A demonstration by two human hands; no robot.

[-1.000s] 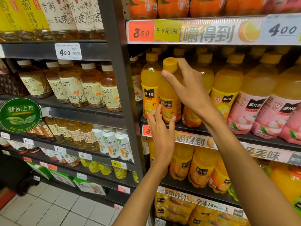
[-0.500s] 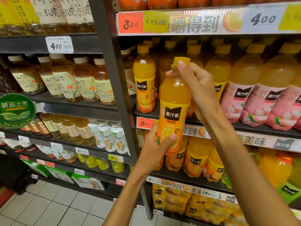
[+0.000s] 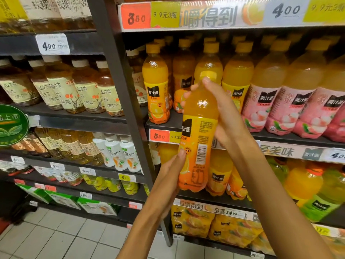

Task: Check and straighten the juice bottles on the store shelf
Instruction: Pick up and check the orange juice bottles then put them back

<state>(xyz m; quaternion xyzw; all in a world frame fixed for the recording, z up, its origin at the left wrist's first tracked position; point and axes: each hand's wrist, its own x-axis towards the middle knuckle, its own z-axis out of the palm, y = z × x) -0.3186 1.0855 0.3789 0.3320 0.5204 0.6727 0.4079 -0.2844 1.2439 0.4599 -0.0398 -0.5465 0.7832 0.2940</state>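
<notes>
I hold one orange juice bottle off the shelf, barcode toward me: right hand gripping its shoulder, left hand curled low on its left. Inspection under way; reshelving and straightening the row remain.

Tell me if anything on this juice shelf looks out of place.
One orange juice bottle is off the shelf, held by the left hand and right hand, barcode side facing out, unlike the shelved bottle.

美汁源 on held bottle, 350 on orange tag
</notes>
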